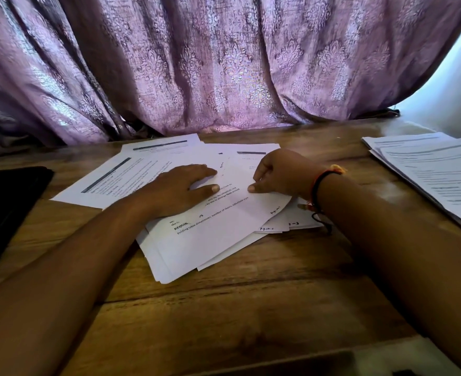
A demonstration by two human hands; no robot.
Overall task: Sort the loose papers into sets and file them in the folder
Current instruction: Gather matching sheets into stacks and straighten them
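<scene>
At the middle of the brown wood-grain counter (pixel 251 308) lies a fanned heap of loose white printed papers (pixel 131 177), overlapping at odd angles. Left hand (pixel 180 189) rests flat on the heap, fingers straight and close together, thumb spread out towards 3 o'clock. Right hand (pixel 280 172) sits just beside it, at 3 o'clock from it, fingers curled under, with the thumb tip touching the tilted topmost white sheet (pixel 240 210). Whether it pinches that sheet or only presses on it cannot be told. A red and black thread bracelet (pixel 318 183) circles the right wrist. At 9 o'clock, well apart from the heap, a flat black folder (pixel 9 202) lies at the counter's edge. At 3 o'clock sits a separate stack of white printed pages (pixel 435 172). A purple patterned curtain (pixel 196 63) hangs at 12 o'clock.
</scene>
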